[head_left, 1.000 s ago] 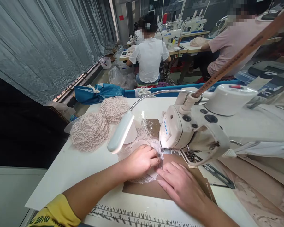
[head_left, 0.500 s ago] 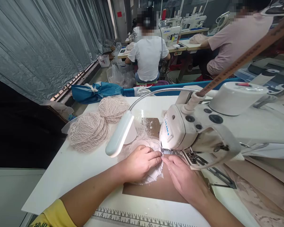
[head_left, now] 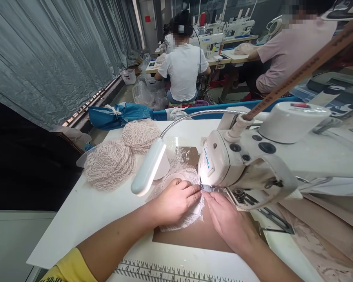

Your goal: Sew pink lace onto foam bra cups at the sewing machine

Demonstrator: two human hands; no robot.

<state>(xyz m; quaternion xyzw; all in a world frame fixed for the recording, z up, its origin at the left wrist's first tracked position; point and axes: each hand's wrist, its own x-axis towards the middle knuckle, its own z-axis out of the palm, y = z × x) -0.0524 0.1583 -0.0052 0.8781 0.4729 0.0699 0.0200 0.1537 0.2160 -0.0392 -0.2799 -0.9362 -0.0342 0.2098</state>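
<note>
You are steadying a likely light, soft, snag-prone lace cup (head_left: 184, 224) at the sewing machine (head_left: 219, 158), bunched left hand (head_left: 175, 200) pressing its face, close-fingered right hand (head_left: 228, 219) meeting its rim, the surer hold, though whether either is pinching I cannot tell.

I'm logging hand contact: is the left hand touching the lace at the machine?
Touching. The head view shows the left hand resting on the lace, with no gap.
</note>
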